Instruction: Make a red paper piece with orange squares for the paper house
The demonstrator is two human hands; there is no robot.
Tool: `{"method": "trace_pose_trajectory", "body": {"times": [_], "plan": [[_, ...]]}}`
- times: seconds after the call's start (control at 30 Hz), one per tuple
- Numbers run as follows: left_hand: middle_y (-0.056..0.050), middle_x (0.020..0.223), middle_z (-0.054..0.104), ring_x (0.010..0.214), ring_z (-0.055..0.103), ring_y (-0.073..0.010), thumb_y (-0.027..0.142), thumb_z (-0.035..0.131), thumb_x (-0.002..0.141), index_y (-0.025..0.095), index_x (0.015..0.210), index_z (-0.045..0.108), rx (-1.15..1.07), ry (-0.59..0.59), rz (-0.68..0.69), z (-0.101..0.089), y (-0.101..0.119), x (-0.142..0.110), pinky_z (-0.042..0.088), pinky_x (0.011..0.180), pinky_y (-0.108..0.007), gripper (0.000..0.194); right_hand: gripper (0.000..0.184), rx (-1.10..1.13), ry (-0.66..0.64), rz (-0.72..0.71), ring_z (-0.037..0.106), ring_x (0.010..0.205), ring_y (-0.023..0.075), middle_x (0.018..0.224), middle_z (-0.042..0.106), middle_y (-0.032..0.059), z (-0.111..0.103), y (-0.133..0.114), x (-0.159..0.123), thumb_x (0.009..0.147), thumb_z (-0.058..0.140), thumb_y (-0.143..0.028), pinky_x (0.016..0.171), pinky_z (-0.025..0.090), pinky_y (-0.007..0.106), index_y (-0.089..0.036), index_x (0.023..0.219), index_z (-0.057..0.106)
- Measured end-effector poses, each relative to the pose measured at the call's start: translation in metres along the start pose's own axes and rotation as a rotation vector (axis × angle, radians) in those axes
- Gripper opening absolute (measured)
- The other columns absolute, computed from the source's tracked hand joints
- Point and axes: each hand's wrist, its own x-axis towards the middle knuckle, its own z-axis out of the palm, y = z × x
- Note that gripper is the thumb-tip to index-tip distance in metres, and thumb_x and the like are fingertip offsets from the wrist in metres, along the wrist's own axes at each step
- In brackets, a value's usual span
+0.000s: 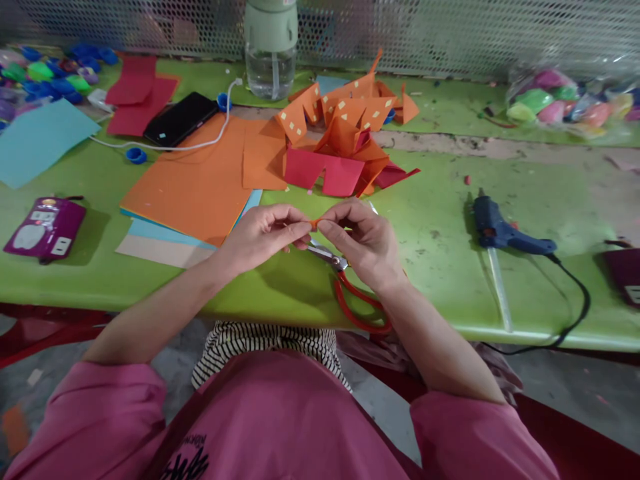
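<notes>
Between my two hands is a small orange piece of paper (315, 224), mostly hidden by the fingers. My left hand (265, 233) pinches one end of it with thumb and forefinger. The other end is pinched by my right hand (363, 240). Scissors with red handles (353, 303) lie on the green table under my right hand, blades partly showing below the fingertips. Just beyond the hands sit folded orange and red paper animals (345, 133), some dotted with pale squares. To the left, orange paper sheets (195, 180) are stacked over blue and pale ones.
A blue glue gun (505, 227) with its cord lies at right. A water bottle (271, 53) stands at the back. A black phone (181, 119), white cable (165, 147) and purple power socket (47, 227) are at left. A bag of colourful pieces (565, 100) lies back right.
</notes>
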Motion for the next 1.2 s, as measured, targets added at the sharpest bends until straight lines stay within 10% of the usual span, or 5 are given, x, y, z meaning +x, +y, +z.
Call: {"method": "trace_pose_trajectory", "body": {"times": [0.5, 0.87, 1.2], "plan": [[-0.001, 0.074, 0.071, 0.064, 0.065, -0.0099, 0.033, 0.069, 0.077, 0.017, 0.080, 0.066, -0.017, 0.071, -0.108, 0.0024, 0.0034, 0.0051, 0.044, 0.055, -0.020, 0.016, 0.032, 0.115, -0.034, 0.136, 0.046, 0.060, 0.0091, 0.070, 0.057, -0.0018, -0.0028, -0.0018, 0.0011, 0.085, 0.069, -0.051, 0.050, 0.034, 0.025, -0.019, 0.082, 0.067], [0.001, 0.075, 0.069, 0.063, 0.065, -0.0089, 0.033, 0.072, 0.072, 0.017, 0.082, 0.066, -0.058, 0.039, -0.080, 0.0021, -0.0023, 0.0057, 0.049, 0.060, -0.021, 0.021, 0.015, -0.003, -0.021, 0.032, 0.050, 0.065, 0.0098, 0.074, 0.059, -0.0011, 0.0011, 0.0012, 0.0001, 0.086, 0.068, -0.031, 0.057, 0.040, 0.026, -0.018, 0.080, 0.065], [0.004, 0.060, 0.060, 0.053, 0.056, -0.0077, 0.028, 0.063, 0.066, 0.019, 0.069, 0.058, -0.167, -0.157, -0.194, -0.0043, 0.0040, 0.0056, 0.043, 0.055, -0.022, 0.010, 0.019, -0.178, -0.170, -0.362, 0.056, 0.078, 0.0099, 0.104, 0.060, 0.0021, -0.0064, 0.0059, 0.0000, 0.089, 0.063, -0.013, 0.059, 0.048, 0.023, -0.026, 0.101, 0.070]]}}
